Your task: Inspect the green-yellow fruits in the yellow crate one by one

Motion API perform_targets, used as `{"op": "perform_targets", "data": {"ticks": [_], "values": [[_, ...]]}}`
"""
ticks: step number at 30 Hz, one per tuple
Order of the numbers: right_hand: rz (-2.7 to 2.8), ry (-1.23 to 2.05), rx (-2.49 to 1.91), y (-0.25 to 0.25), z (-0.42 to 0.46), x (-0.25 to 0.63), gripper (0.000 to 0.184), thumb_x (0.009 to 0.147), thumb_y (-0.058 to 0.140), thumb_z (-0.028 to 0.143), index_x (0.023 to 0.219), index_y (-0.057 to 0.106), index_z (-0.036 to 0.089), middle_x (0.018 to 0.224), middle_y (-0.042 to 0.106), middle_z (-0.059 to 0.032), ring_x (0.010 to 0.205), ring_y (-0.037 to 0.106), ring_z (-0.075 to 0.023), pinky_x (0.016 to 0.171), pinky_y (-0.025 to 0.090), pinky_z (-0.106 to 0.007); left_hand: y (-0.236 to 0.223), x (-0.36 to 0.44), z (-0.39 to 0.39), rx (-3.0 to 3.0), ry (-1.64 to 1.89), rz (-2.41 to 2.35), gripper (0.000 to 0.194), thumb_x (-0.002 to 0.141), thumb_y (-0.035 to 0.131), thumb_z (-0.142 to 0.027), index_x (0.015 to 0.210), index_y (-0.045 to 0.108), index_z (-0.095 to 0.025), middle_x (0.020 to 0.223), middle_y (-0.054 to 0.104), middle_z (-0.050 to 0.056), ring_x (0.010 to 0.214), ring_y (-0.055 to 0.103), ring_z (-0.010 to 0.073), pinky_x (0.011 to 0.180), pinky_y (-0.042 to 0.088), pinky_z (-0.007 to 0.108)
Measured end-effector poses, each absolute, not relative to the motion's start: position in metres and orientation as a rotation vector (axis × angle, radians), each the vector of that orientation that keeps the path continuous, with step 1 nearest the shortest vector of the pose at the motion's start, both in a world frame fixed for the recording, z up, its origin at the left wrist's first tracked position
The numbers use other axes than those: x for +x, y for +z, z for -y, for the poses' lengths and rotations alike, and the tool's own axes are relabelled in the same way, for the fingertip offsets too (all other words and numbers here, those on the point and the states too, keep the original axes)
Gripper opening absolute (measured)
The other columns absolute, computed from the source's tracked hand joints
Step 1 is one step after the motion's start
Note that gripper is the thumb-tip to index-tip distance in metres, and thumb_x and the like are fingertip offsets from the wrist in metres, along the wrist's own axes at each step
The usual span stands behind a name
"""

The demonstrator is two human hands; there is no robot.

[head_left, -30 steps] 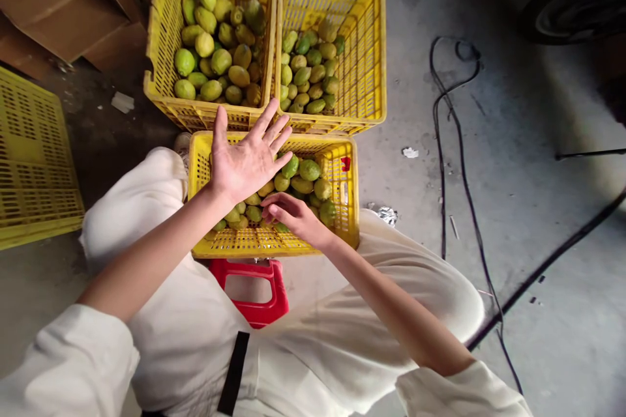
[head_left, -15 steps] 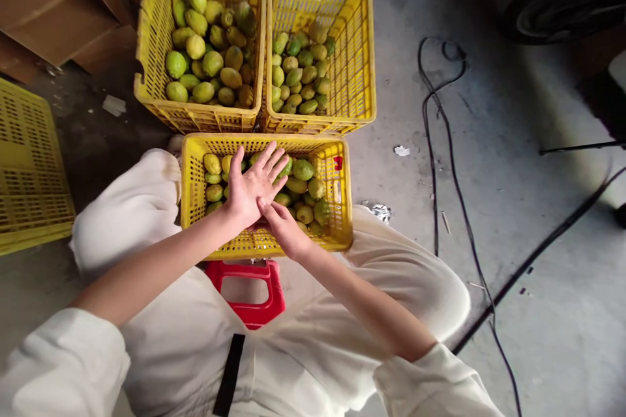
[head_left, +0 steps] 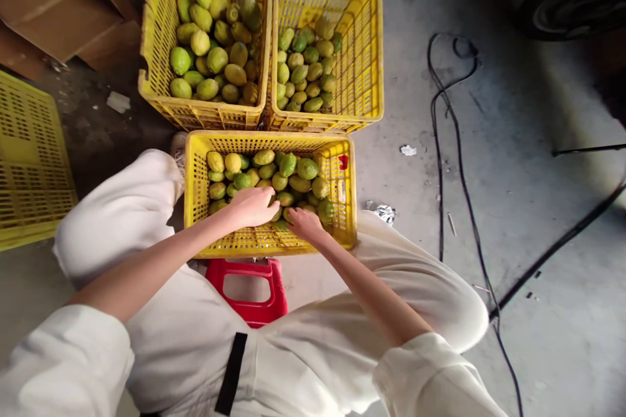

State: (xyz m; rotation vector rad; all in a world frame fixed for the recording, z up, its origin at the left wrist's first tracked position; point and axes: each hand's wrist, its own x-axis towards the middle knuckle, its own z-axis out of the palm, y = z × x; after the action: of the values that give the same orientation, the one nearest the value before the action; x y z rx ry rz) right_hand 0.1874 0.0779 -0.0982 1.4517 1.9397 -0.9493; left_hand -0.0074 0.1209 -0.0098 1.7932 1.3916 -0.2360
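My left hand (head_left: 257,206) reaches palm down into the near yellow crate (head_left: 345,192), its fingers apart and bent over the fruit. Beside it, my right hand (head_left: 306,224) is low among the fruit too, with loosely curled fingertips touching a lemon (head_left: 288,214). I see no fruit lifted in either hand, though both hands cover some of it. Green and yellow lemons (head_left: 307,169) lie piled in this crate, which stands between my knees. A red tag (head_left: 343,162) shows on its right side.
Two taller yellow crates (head_left: 327,118) with more lemons stand behind. Another yellow crate (head_left: 29,163) is at the left, near cardboard boxes (head_left: 53,6). A red stool (head_left: 281,293) is beneath me. Black cables (head_left: 457,130) and crumpled foil (head_left: 384,212) lie on the floor at right.
My hands, earlier together above the crate with the left palm turned up and the right fingers touching it, have separated. Both have turned down and lowered into the lemons.
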Motion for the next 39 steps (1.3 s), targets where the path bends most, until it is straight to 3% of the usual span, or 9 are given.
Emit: {"op": "perform_targets", "data": {"ticks": [3, 6, 9, 13, 17, 23, 30, 35, 39], "values": [[-1.947, -0.822, 1.337, -0.112, -0.068, 0.202, 0.028, 0.089, 0.073, 0.021, 0.116, 0.068, 0.015, 0.128, 0.069, -0.0232, 0.123, 0.063, -0.0374, 0.095, 0.048, -0.041, -0.006, -0.017, -0.115, 2.222, -0.629, -1.284, 0.038, 0.095, 0.055, -0.018, 0.129, 0.07, -0.01, 0.131, 0.072, 0.023, 0.126, 0.064, 0.0358, 0.114, 0.038, 0.051], [-1.984, -0.737, 1.231, -0.122, -0.059, 0.204, 0.04, 0.084, 0.079, 0.021, 0.121, 0.068, 0.015, 0.13, 0.068, -0.0217, 0.127, 0.058, -0.0368, 0.098, 0.046, -0.041, -0.003, -0.024, -0.117, 2.236, -0.836, -1.286, 0.037, 0.097, 0.051, -0.014, 0.129, 0.069, -0.007, 0.128, 0.073, 0.025, 0.123, 0.066, 0.0353, 0.112, 0.039, 0.05], [-2.019, -0.68, 1.166, -0.13, -0.057, 0.203, 0.041, 0.085, 0.078, 0.022, 0.123, 0.068, 0.013, 0.129, 0.069, -0.0222, 0.129, 0.056, -0.0361, 0.1, 0.044, -0.041, -0.002, -0.027, -0.122, 2.226, -0.786, -1.321, 0.043, 0.101, 0.05, -0.022, 0.137, 0.063, -0.003, 0.13, 0.071, 0.027, 0.122, 0.066, 0.0364, 0.109, 0.04, 0.049], [-2.046, -0.642, 1.129, -0.141, -0.061, 0.198, 0.041, 0.084, 0.08, 0.029, 0.119, 0.071, 0.011, 0.123, 0.071, -0.0235, 0.124, 0.058, -0.0372, 0.097, 0.044, -0.042, 0.001, -0.028, -0.125, 2.244, -0.797, -1.334, 0.049, 0.1, 0.05, -0.017, 0.147, 0.057, -0.004, 0.14, 0.065, 0.027, 0.129, 0.061, 0.0368, 0.115, 0.034, 0.051], [-2.13, -0.641, 1.096, -0.153, -0.064, 0.184, 0.033, 0.095, 0.065, 0.029, 0.12, 0.071, 0.008, 0.119, 0.071, -0.0242, 0.12, 0.06, -0.0354, 0.096, 0.043, -0.042, 0.002, -0.028, -0.124, 2.14, -0.935, -1.37, 0.055, 0.098, 0.05, -0.012, 0.152, 0.053, -0.003, 0.145, 0.062, 0.029, 0.132, 0.06, 0.0372, 0.113, 0.036, 0.051], [-2.287, -0.687, 0.996, -0.176, -0.066, 0.164, 0.048, 0.103, 0.036, 0.013, 0.146, 0.059, 0.011, 0.15, 0.059, -0.0197, 0.134, 0.05, -0.0314, 0.106, 0.039, -0.042, -0.005, -0.029, -0.119, 2.106, -0.833, -1.448, 0.055, 0.094, 0.05, -0.008, 0.148, 0.059, -0.008, 0.143, 0.064, 0.028, 0.134, 0.057, 0.0385, 0.117, 0.03, 0.057], [-2.263, -0.716, 1.02, -0.194, -0.067, 0.16, 0.063, 0.088, 0.059, 0.01, 0.151, 0.057, 0.016, 0.153, 0.057, -0.0197, 0.137, 0.046, -0.0365, 0.108, 0.038, -0.046, -0.009, -0.029, -0.118, 2.096, -0.823, -1.384, 0.053, 0.093, 0.055, -0.011, 0.145, 0.062, -0.011, 0.142, 0.066, 0.025, 0.133, 0.058, 0.0393, 0.116, 0.031, 0.057], [-2.258, -0.74, 1.002, -0.193, -0.076, 0.157, 0.043, 0.097, 0.046, 0.011, 0.132, 0.071, 0.012, 0.148, 0.059, -0.0215, 0.135, 0.047, -0.0356, 0.105, 0.039, -0.044, -0.007, -0.032, -0.124, 2.115, -0.833, -1.385, 0.056, 0.093, 0.053, -0.011, 0.149, 0.057, -0.007, 0.145, 0.063, 0.027, 0.134, 0.057, 0.0395, 0.116, 0.032, 0.056], [-2.255, -0.754, 0.99, -0.191, -0.077, 0.159, 0.045, 0.102, 0.041, 0.013, 0.139, 0.065, 0.011, 0.142, 0.062, -0.0231, 0.131, 0.05, -0.035, 0.104, 0.041, -0.043, -0.008, -0.032, -0.126, 2.136, -0.796, -1.404, 0.054, 0.095, 0.051, -0.012, 0.149, 0.057, -0.01, 0.144, 0.064, 0.026, 0.133, 0.057, 0.0383, 0.117, 0.032, 0.056]]}}
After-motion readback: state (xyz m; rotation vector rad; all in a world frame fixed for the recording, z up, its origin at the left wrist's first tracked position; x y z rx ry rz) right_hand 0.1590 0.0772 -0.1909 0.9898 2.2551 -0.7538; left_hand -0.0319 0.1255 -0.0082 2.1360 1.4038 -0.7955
